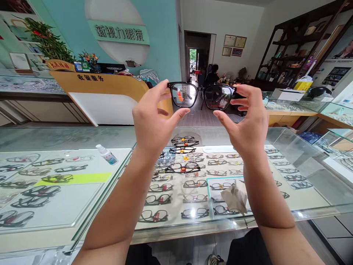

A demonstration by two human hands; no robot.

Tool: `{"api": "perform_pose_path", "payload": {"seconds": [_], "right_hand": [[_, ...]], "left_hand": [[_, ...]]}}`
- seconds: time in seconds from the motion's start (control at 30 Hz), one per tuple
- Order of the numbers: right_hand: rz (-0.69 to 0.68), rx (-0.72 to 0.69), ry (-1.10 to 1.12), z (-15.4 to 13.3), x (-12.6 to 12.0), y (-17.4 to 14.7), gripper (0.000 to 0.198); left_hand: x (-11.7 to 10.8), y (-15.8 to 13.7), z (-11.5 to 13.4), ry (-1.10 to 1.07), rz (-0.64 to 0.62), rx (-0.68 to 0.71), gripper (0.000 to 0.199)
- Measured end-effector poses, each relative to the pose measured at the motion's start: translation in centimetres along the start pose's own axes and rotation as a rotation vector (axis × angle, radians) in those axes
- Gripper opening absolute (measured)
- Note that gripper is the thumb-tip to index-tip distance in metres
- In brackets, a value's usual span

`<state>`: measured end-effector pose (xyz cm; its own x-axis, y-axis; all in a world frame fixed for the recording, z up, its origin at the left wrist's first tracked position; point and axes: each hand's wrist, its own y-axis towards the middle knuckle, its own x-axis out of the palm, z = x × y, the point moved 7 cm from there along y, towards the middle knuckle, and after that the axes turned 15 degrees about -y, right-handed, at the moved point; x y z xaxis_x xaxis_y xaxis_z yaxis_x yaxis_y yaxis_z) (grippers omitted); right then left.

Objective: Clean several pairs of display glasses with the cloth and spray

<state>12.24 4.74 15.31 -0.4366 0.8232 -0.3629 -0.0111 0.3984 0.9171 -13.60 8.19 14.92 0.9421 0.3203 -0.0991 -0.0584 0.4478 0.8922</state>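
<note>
A pair of black-framed eyeglasses (184,95) is held up at arm's length above the glass counter, level and upright. My left hand (153,116) pinches its left end, the fingers at the upper corner of the frame. At the right end my right hand (249,119) grips the frame, with some fingers behind it. An orange-red mark shows in the left lens. Below, several black eyeglasses (182,168) lie on the counter top in a column. A crumpled beige cloth (235,197) rests on the glass near my right forearm.
The glass display counter (154,235) spans the front, with rows of eyeglasses (195,198) inside. A white spray bottle (107,154) lies tilted at the left. Beyond stand a yellow-and-white reception desk (106,105) and, near the doorway, a seated person (212,77). Dark shelving (292,55) lines the right.
</note>
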Motion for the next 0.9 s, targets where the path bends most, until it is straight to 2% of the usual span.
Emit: {"api": "perform_pose_path", "payload": {"seconds": [0.23,0.4,0.73,0.9], "right_hand": [[-0.082,0.109,0.157,0.4,0.3,-0.2,0.070],[-0.077,0.100,0.176,0.9,0.7,-0.2,0.067],[-0.161,0.121,0.272,2.3,2.0,-0.1,0.079],[-0.303,0.161,0.392,2.4,3.2,-0.3,0.081]], "left_hand": [[0.2,-0.3,0.6,-0.041,0.053,0.023,0.077],[0.2,-0.7,2.0,-0.050,0.108,0.060,0.073],[0.3,-1.3,3.4,-0.099,0.068,0.083,0.075],[-0.1,-1.5,4.5,-0.022,0.102,0.085,0.075]]}}
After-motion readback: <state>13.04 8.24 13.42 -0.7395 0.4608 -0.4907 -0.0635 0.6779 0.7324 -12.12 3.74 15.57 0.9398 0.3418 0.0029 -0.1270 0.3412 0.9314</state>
